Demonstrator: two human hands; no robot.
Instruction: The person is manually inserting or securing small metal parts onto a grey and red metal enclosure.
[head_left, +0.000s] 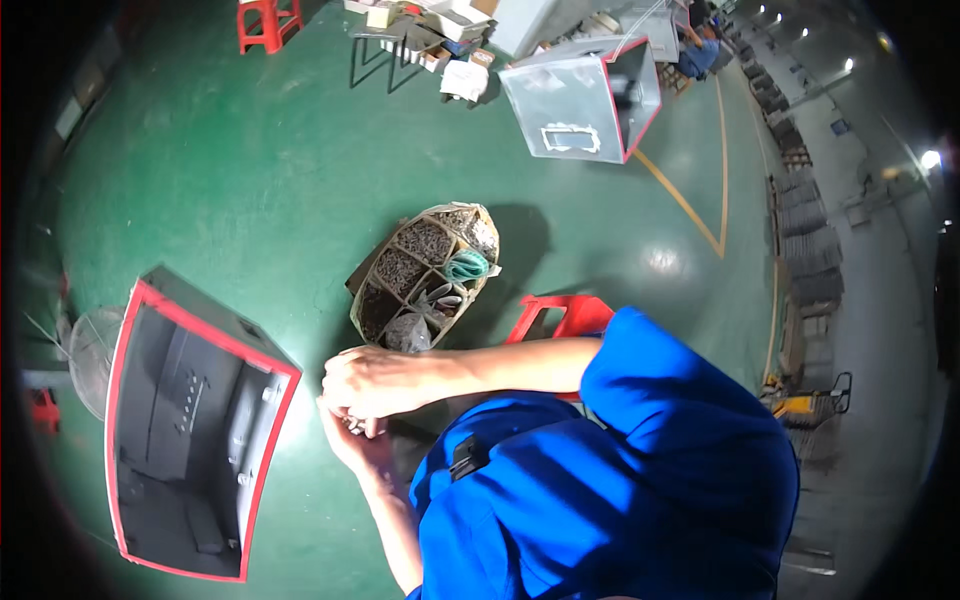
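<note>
Here the two hands meet just in front of the person's blue work clothes (600, 500). The left hand (352, 448) lies palm up and cupped, and the right hand (372, 381) comes down over it with fingers curled, pinching at what look like small metal fasteners (353, 424) gathered in the palm; they are too small to tell apart. The step in hand seems to be sorting or picking a single piece out of the handful, and doing that cleanly likely calls for a fine fingertip pinch while the cupped palm stays level so nothing rolls off. The pieces show only as a few pale, shiny bits between the hands. Just beyond the hands a divided cardboard box (424, 277) sits on a red stool (570, 315), its compartments filled with grey hardware and one teal coil. To the person's left a grey metal cabinet with red edging (190, 430) lies open on the green floor (250, 160), with another such cabinet (585, 98) farther off.
</note>
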